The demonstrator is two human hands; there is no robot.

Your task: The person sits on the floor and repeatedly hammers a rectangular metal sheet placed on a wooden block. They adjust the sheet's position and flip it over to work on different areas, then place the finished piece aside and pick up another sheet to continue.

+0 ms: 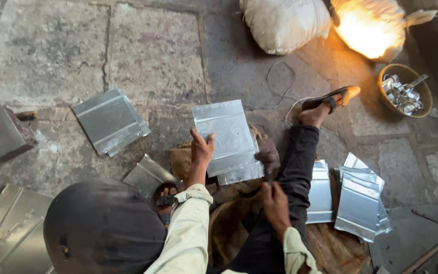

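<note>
My left hand (201, 149) grips the left edge of a flat, shiny metal sheet (226, 134) that lies over another sheet on brown sackcloth (229, 228). My right hand (275, 203) is closed around the handle of a hammer (267, 157), whose worn head rests against the sheet's right edge. Both arms wear cream sleeves. A leg in dark trousers stretches past the sheet to a sandalled foot (330, 99); another sandalled foot (166, 198) is tucked in near my left elbow.
Folded metal sheets lie on the stone floor at the left (110, 119), lower left (11, 228) and stacked at the right (358, 198). A stone block (1, 132), a bowl of metal scraps (406, 91), two sacks (285, 23) and a dark rounded shape (102, 223) surround me.
</note>
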